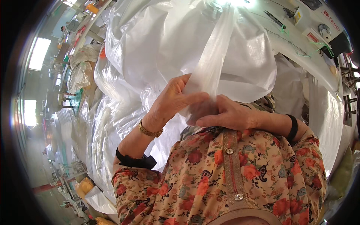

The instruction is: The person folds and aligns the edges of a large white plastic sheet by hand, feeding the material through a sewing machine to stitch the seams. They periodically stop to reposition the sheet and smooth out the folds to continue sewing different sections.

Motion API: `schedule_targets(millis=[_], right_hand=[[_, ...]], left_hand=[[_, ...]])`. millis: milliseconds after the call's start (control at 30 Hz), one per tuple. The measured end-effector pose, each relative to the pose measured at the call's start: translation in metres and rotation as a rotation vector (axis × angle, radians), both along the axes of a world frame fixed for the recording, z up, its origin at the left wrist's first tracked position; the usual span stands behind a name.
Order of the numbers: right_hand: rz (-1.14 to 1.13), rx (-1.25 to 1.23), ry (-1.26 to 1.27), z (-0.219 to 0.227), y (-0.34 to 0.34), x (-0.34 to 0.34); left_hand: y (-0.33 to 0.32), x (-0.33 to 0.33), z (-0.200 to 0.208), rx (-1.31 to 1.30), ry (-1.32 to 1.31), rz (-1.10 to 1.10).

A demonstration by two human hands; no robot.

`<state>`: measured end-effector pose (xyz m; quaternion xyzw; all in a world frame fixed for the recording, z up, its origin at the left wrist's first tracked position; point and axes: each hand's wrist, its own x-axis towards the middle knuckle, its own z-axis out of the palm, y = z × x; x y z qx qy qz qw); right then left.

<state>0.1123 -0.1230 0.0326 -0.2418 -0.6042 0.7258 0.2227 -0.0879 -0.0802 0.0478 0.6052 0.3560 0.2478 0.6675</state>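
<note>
Holding the strip (214,56) near its lower end, both hands stand close together in front of the chest. The strip is white, translucent and gathered into narrow folds; it runs from the glare at the top edge of the view down to the hands, in front of the large white sheet (157,45).

Left hand (173,96): pinching the strip, thumb across the near face, other fingers partly hidden behind it. Right hand (237,113): closed around the lower end, thumb pointing left; the exact contact of its fingertips is partly hidden. Dark shapes show through the strip between the hands; their outline is unclear.

A gold watch (150,129) is fitted at the left wrist. A black band (135,160) encircles each arm near the elbow. The floral shirt (202,180) lies below the hands.

Clear film (105,148) is heaped to the left, in loose creases. At upper right, the table (318,73) carries the snips (275,19) and a white machine (314,23). Green thread (325,48) hangs near the machine.
</note>
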Motion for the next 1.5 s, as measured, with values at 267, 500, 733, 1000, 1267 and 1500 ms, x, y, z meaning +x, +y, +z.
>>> schedule_targets(millis=[267,500,733,1000,1267,1500], right_hand=[[-0.298,-0.276,0.005,-0.027,-0.003,0.001],[-0.336,0.063,-0.052,-0.016,-0.013,-0.002],[-0.362,0.013,-0.094,-0.019,-0.015,-0.005],[-0.434,-0.380,0.120,-0.025,-0.007,-0.006],[-0.161,-0.579,0.156,-0.033,0.002,-0.005],[-0.236,-0.062,-0.222,-0.002,-0.012,-0.019]], left_hand=[[0.018,-0.023,-0.013,0.099,0.104,0.151],[0.032,-0.040,-0.052,0.289,0.375,0.201],[0.049,-0.046,-0.080,0.587,0.538,0.220],[0.061,-0.060,-0.087,0.557,0.519,0.300],[0.069,-0.071,-0.049,0.663,0.668,0.286],[0.061,-0.050,-0.071,0.600,0.772,0.206]])
